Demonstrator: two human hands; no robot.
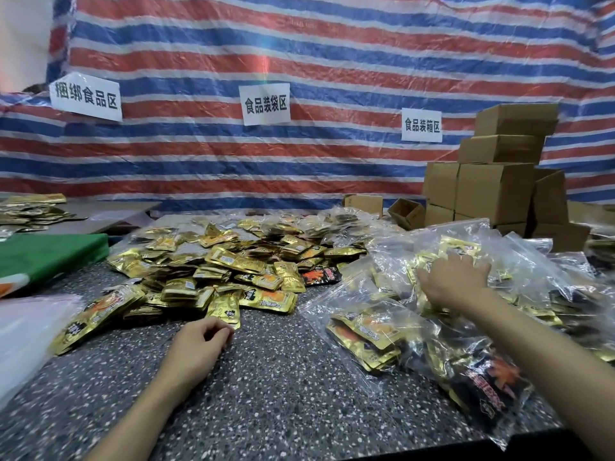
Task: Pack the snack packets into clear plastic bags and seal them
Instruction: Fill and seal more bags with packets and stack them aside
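Nearest of all, on the speckled grey stone-look tabletop (283,394), hard and matt: left hand (199,341), palm down, fingers loosely curled, holding nothing, just beside the near fringe of the loose snack packets (219,264). Farther off and to the right, right hand (452,281), fingers spread flat, pressing on top of a heap of filled clear bags (519,261); no pinch visible. Between the two arms, toward the right, one filled bag (372,331) lying flat, gold sachets stacked inside, mouth sealed or not impossible to tell. Loose packets heaped mid-table: small flat foil pillows, glossy gold with orange print, a black packet (321,276) among them; by the look slick, light, crinkly. Bags thin, wrinkled, glaring under the light, hence hard to read. Likely trouble from here: slippery film on slippery film, so a slide of the heap toward the near right edge under a careless push; trapped air or a sachet corner caught in a closure, leaving a seal half shut; miscounting among overlapping gold sachets; black mixed with gold unnoticed. Far right, plain brown cardboard boxes (492,188) stacked; behind, red-white-blue striped tarpaulin (299,61) with paper signs (265,104).
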